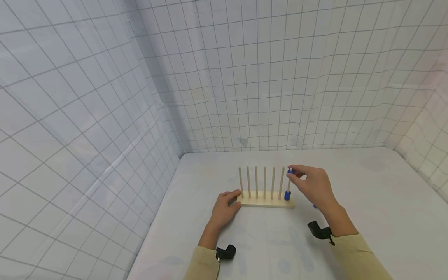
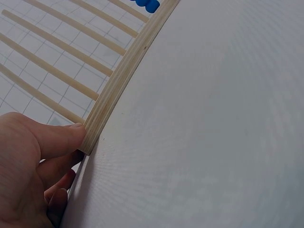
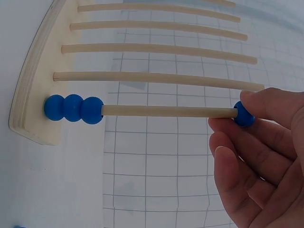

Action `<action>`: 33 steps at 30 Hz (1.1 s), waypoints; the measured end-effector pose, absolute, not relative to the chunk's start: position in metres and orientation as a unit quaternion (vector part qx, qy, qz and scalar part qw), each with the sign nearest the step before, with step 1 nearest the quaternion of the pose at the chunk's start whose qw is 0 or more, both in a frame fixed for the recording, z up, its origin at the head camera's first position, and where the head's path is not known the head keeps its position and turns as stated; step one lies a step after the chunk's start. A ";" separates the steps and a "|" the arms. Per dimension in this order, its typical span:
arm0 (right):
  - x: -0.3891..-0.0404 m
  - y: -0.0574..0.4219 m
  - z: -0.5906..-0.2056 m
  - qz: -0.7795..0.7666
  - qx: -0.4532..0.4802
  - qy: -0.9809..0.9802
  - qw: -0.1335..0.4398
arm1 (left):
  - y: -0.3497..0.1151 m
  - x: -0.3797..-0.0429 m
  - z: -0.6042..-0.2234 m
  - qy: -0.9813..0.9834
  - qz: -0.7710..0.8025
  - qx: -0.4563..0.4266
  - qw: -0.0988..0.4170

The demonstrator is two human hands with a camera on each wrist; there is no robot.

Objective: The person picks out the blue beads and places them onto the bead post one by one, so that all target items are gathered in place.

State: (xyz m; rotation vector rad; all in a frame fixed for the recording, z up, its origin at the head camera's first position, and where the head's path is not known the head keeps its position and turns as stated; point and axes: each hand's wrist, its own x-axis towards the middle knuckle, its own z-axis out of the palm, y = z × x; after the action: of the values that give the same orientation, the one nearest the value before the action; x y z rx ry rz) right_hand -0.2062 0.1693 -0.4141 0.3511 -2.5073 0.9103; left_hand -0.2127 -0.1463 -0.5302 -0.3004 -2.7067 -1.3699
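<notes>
A wooden peg stand [image 1: 266,202] with several upright pegs stands on the table. My left hand [image 1: 224,209] grips its left end, the thumb [image 2: 61,140] lying against the end of the base in the left wrist view. At the top of the rightmost peg [image 3: 166,111], my right hand [image 1: 315,186] pinches a blue bead [image 3: 244,114] between thumb and fingers. The peg's tip sits at the bead's hole. Three blue beads [image 3: 72,108] are stacked at the foot of that same peg. The other pegs carry no beads.
Another blue bead [image 1: 315,206] lies on the white table [image 1: 269,237], partly hidden by my right wrist. Grid-patterned curtains [image 1: 259,85] hang behind the table and along both sides. Each wrist wears a black camera mount [image 1: 319,230].
</notes>
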 end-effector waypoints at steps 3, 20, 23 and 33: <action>-0.206 0.170 -0.415 0.329 0.126 -0.910 0.220 | -0.146 -0.213 -0.530 -0.887 -0.448 -0.098 0.047; -0.206 0.170 -0.423 0.337 0.129 -0.907 0.217 | -0.147 -0.212 -0.530 -0.884 -0.451 -0.111 0.050; -0.207 0.171 -0.425 0.339 0.130 -0.906 0.217 | -0.148 -0.212 -0.529 -0.883 -0.451 -0.116 0.052; -0.206 0.170 -0.429 0.341 0.124 -0.908 0.208 | -0.148 -0.213 -0.531 -0.886 -0.447 -0.114 0.053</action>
State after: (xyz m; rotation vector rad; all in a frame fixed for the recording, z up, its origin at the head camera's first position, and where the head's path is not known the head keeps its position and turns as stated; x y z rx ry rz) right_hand -0.2056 0.1698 -0.4287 0.3453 -2.5286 0.9499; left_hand -0.2127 -0.1482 -0.5315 -0.3470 -2.6923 -1.3578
